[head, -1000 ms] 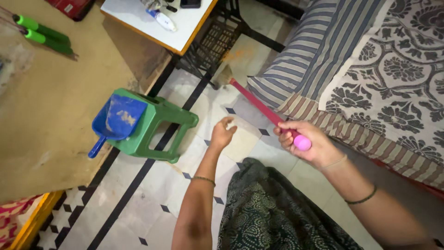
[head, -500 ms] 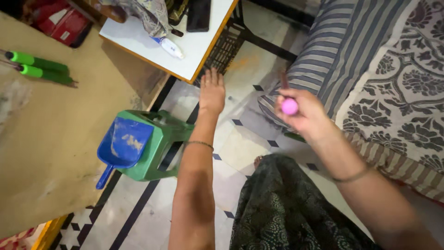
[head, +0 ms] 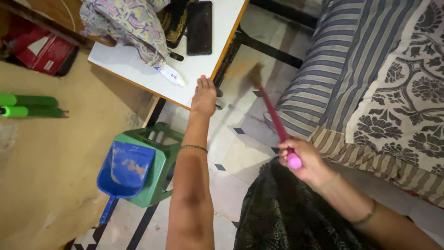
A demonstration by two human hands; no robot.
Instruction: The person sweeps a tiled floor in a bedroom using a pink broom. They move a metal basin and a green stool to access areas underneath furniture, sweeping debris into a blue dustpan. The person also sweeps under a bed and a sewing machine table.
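The left hand (head: pixel 204 96) rested flat on the white worktop's (head: pixel 138 65) orange-trimmed edge, grip open, beside a small white tube (head: pixel 170 74); the right hand (head: pixel 303 159) was wrapped round the pink-capped red broom (head: pixel 273 115) — its bristles on the floor strip between worktop and striped bed (head: pixel 333 60).

This is a room in a home, a bedroom or living room. A bed (head: pixel 393 83) with a striped mattress and a flower-patterned sheet fills the right side. The floor (head: pixel 240 157) is pale tile with black lines and small diamonds. A small white table (head: pixel 203 69) with an orange edge carries a dark phone (head: pixel 199 27), a tube (head: pixel 170 74) and a bundle of printed cloth (head: pixel 125 23). Beside its near corner, a green plastic stool (head: pixel 155 171) holds a blue dustpan (head: pixel 122 171).
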